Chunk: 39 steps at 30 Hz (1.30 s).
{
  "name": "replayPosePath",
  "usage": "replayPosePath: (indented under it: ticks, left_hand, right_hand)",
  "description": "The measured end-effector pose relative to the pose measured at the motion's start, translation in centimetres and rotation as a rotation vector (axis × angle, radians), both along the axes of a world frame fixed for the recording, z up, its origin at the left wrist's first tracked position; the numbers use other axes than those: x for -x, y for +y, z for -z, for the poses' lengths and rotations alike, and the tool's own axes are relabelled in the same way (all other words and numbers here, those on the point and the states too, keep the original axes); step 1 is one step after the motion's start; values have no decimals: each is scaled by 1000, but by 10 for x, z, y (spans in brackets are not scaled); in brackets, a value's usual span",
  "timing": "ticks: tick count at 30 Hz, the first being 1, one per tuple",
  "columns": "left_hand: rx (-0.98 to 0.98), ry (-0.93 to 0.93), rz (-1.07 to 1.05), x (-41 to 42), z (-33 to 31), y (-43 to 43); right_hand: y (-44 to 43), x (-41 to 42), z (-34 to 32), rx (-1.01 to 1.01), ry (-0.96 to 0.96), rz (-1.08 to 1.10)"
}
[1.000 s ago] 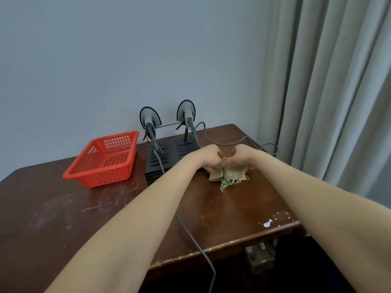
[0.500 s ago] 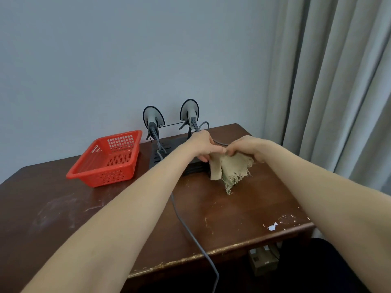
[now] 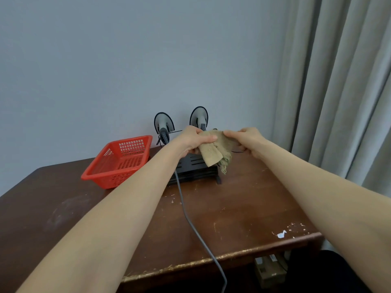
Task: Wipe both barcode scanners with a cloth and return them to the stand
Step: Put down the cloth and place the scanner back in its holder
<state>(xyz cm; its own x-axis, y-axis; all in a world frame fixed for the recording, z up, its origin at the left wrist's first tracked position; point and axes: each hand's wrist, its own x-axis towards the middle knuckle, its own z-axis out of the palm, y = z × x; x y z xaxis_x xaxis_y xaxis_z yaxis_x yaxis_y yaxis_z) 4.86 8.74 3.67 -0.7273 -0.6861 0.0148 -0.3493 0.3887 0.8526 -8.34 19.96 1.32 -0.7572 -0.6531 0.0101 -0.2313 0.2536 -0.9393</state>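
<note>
Brown surface [image 3: 232,208] against a grey wall [image 3: 105,70]: at its back the left scanner [image 3: 163,126] and right scanner [image 3: 198,117] sit upright in the black stand [image 3: 191,166], hard, light and corded, we judge, best gripped by the handle [image 3: 164,136]. We hold the soft, frayed cloth [image 3: 213,152] just above the stand, left hand [image 3: 190,140] and right hand [image 3: 247,139] slightly apart, each pinching its upper edge; a red basket [image 3: 120,159] sits further left.

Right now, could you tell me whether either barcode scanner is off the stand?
No, the left scanner and the right scanner both sit upright on the stand, behind the cloth.
</note>
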Motion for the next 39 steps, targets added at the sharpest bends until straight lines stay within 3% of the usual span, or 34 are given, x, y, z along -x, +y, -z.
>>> replayPosePath:
  ticks: [2,4,7,9,14,18,22,25,30,35,37,39]
  left_hand:
    - [22,51,-28,-4,-4,-5]
    - [13,86,-36,-10,-7,-9]
    - [-85,149,-36,-20,-11,-20]
    - [-194,221,-52,-30,-16,-30]
    - [-358,386,-194,-64,-31,-52]
    - [-301,465,-336,-89,-28,-81]
    - [-219,537,-602,-108,-13,-114]
    - [-145,460,-775,-121,6,-143]
    - [-146,274,-835,-132,34,-174]
    - [-171,-19,-699,-129,52,-187]
    - [-56,-231,-645,-125,52,-186]
    - [73,-327,-680,-121,49,-189]
  right_hand:
    - [-5,-9,-8,-43,-9,-55]
    - [-10,-19,-15,-35,-144,-200]
    - [-22,-31,-21,83,-381,-389]
    - [-35,-41,-25,194,-426,-376]
    - [-83,-76,-43,313,-258,-221]
    - [-130,-108,-52,221,-28,-205]
    - [-171,-143,-52,174,38,-264]
    - [-200,-163,-44,135,27,-420]
    - [-233,-168,-24,-8,-43,-514]
    - [-256,-163,-4,-98,38,-529]
    - [-260,-161,-1,-128,121,-507]
    - [-261,-161,-1,-145,168,-492]
